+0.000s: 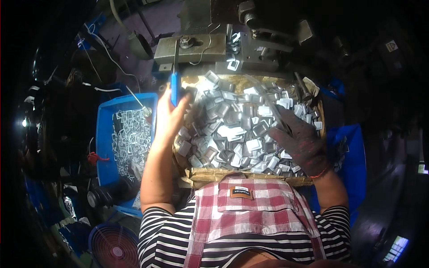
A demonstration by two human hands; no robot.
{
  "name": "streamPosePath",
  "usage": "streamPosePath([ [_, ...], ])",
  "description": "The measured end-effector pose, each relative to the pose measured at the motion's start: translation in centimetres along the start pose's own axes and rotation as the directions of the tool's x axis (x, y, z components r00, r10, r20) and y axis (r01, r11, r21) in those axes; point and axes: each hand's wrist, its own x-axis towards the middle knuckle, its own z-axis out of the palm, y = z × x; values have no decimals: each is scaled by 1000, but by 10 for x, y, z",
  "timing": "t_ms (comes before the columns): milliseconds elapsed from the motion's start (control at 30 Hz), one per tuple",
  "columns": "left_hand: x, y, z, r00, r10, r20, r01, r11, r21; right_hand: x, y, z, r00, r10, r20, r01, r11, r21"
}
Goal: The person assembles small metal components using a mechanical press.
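Observation:
My bare left hand is closed around a tool with a blue handle; its thin metal shaft points up and away toward the machine. On my right hand is a dark glove. Its fingers grip a long thin grey metal strip, blurred, slanting to the far left over the pile. Between my hands, small rectangular grey metal pieces with raised rims fill a shallow box lined with brown. A few similar pieces lie on the machine's block beyond it.
A machine with bolted steel blocks stands across the far side. At left, a blue crate holds many thin metal frames. A blue bin stands at right, a fan at lower left. A metal rod rests at the box's far right.

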Motion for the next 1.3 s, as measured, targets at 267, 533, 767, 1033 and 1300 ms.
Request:
streamPosePath([
  [267, 16, 6, 39, 942, -216, 257, 299, 888, -349, -11, -16, 25, 853, 474, 216, -502, 637, 585],
  [533, 18, 11, 50, 976, -169, 139, 180, 981, -68, -2, -20, 26, 868, 440, 229, -490, 692, 530],
  [767, 25, -6, 48, 955, -131, 267, 185, 964, -192, 2, -24, 29, 871, 421, 254, -491, 707, 510],
  [1033, 21, -11, 44, 972, -150, 178, 176, 975, -136, 1, -21, 25, 839, 460, 291, -545, 689, 478],
  [1300, 24, 40, 16, 914, -143, 379, 45, 966, 254, -15, -11, 21, 858, 397, 327, -511, 734, 448],
])
